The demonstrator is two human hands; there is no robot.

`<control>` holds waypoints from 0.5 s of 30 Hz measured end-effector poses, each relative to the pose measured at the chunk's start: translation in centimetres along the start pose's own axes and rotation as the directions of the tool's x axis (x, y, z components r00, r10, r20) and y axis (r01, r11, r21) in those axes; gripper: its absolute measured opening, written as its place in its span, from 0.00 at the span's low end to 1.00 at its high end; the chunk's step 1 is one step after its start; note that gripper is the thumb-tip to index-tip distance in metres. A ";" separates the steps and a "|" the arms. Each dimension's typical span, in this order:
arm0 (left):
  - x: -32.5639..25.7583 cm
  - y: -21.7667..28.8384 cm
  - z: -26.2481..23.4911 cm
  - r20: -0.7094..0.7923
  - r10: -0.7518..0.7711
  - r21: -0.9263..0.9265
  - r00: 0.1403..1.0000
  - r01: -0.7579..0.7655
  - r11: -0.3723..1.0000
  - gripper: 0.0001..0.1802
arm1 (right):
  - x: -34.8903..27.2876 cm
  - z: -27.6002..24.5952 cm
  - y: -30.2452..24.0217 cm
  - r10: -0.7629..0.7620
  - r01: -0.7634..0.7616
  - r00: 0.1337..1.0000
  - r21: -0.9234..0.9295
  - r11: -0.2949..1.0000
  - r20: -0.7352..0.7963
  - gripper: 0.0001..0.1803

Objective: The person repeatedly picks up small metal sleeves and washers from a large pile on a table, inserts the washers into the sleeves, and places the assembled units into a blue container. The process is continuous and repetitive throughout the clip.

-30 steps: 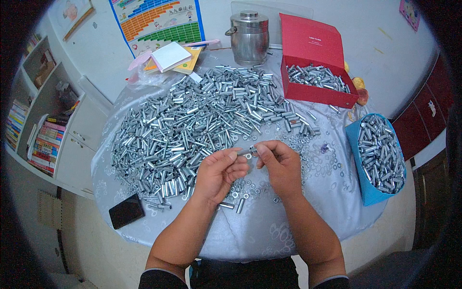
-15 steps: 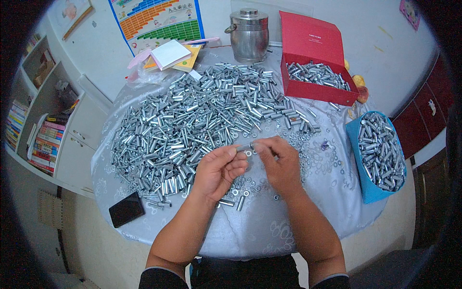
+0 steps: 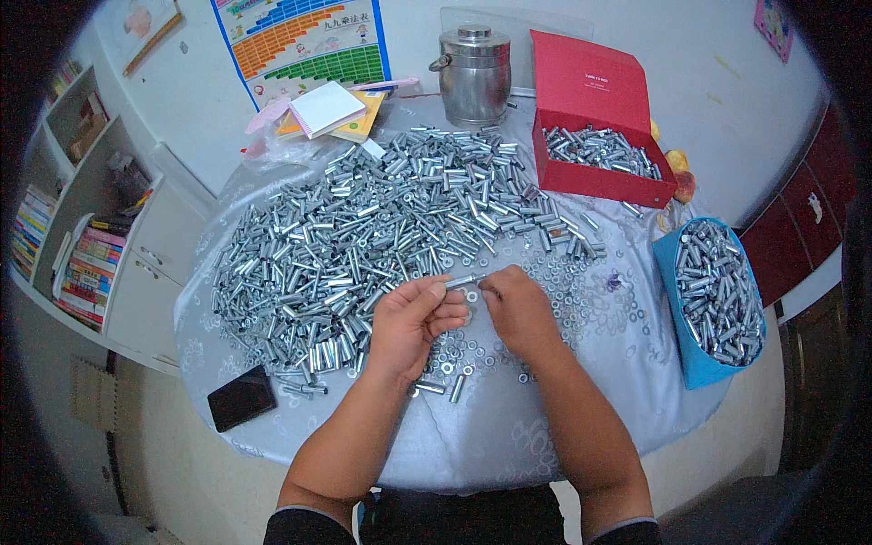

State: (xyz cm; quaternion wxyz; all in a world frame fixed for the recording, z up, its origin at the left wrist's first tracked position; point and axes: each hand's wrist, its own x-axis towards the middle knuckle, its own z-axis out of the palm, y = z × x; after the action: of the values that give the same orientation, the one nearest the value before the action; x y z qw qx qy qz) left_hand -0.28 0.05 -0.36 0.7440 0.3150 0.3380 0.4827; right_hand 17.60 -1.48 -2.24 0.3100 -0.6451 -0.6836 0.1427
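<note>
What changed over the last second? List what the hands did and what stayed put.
The hands drew slightly closer over the table's middle. The left hand keeps pinching a small metal sleeve; the right hand, fingers earlier raised at its end, now closes in on that end. Nothing was put down. The heap of sleeves, washers, red box, blue bin and phone stayed as they were.

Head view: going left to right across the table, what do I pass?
Black phone → heap of metal sleeves → left hand → right hand → scattered washers → blue bin of sleeves.
</note>
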 end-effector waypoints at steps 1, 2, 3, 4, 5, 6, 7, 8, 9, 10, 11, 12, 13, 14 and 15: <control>-0.1 0.0 0.1 -0.007 0.002 0.019 1.000 -0.002 1.000 0.13 | -0.1 -0.4 -0.1 0.027 -0.024 0.999 0.114 0.993 -0.025 0.10; -0.1 0.0 0.1 -0.013 0.005 0.037 1.000 -0.004 0.999 0.12 | -0.2 -1.3 -0.6 0.057 -0.045 0.997 0.226 0.973 -0.047 0.10; -0.1 -0.1 0.0 -0.006 0.012 0.032 1.000 -0.012 0.999 0.12 | -0.2 -1.8 -0.9 0.089 -0.062 0.994 0.336 0.940 -0.066 0.11; 0.0 -0.1 0.0 0.002 0.019 0.027 1.000 -0.019 0.999 0.12 | -0.2 -1.6 -0.6 0.043 -0.025 0.997 0.266 0.964 -0.062 0.11; 0.0 -0.2 0.0 0.010 0.024 0.025 1.000 -0.024 0.999 0.12 | -0.2 -1.1 -0.1 0.000 0.011 0.998 0.197 0.980 -0.055 0.12; 0.0 -0.2 0.1 0.001 0.023 0.026 1.000 -0.023 0.999 0.12 | -0.3 -0.8 0.2 -0.042 0.048 0.998 0.127 0.991 -0.046 0.13; 0.0 -0.1 0.1 -0.008 0.022 0.027 1.000 -0.022 0.999 0.12 | -0.5 -0.7 0.2 -0.053 0.055 0.998 0.082 0.995 -0.038 0.12; 0.0 0.0 0.1 -0.018 0.023 0.027 1.000 -0.022 0.999 0.12 | -0.5 -0.6 0.0 -0.064 0.065 0.998 0.038 0.997 -0.028 0.12; 0.1 0.1 0.0 -0.013 0.029 0.028 1.000 -0.028 0.999 0.12 | -0.5 -0.5 -0.2 -0.075 0.075 0.997 -0.007 0.997 -0.019 0.12; 0.1 0.0 -0.1 -0.008 0.034 0.029 0.999 -0.034 0.999 0.12 | -0.4 -0.5 -0.2 -0.077 0.078 0.997 -0.038 0.996 0.010 0.12; 0.1 0.0 -0.2 -0.004 0.041 0.028 0.999 -0.041 0.999 0.12 | -0.4 -0.5 -0.2 -0.080 0.082 0.996 -0.068 0.994 0.041 0.12; 0.1 0.1 -0.1 -0.007 0.039 0.030 0.999 -0.039 0.999 0.12 | -0.3 -0.5 -0.2 -0.081 0.088 0.994 -0.099 0.991 0.072 0.12; 0.0 0.1 -0.1 -0.010 0.037 0.032 0.999 -0.037 0.999 0.12 | -0.3 -0.5 -0.2 -0.070 0.077 0.995 -0.099 0.992 0.070 0.12; 0.0 0.2 0.0 -0.012 0.036 0.035 0.999 -0.036 0.999 0.12 | -0.3 -0.4 -0.2 -0.060 0.066 0.996 -0.100 0.993 0.065 0.12; 0.1 0.1 0.0 -0.017 0.033 0.037 0.999 -0.032 0.999 0.13 | -0.3 -0.4 -0.2 -0.050 0.056 0.997 -0.101 0.993 0.061 0.12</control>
State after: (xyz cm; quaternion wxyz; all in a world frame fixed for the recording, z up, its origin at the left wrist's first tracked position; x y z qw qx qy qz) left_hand -0.35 0.15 -0.27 0.7272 0.3299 0.3483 0.4910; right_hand 17.67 -1.91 -1.92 0.2600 -0.6374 -0.7156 0.1182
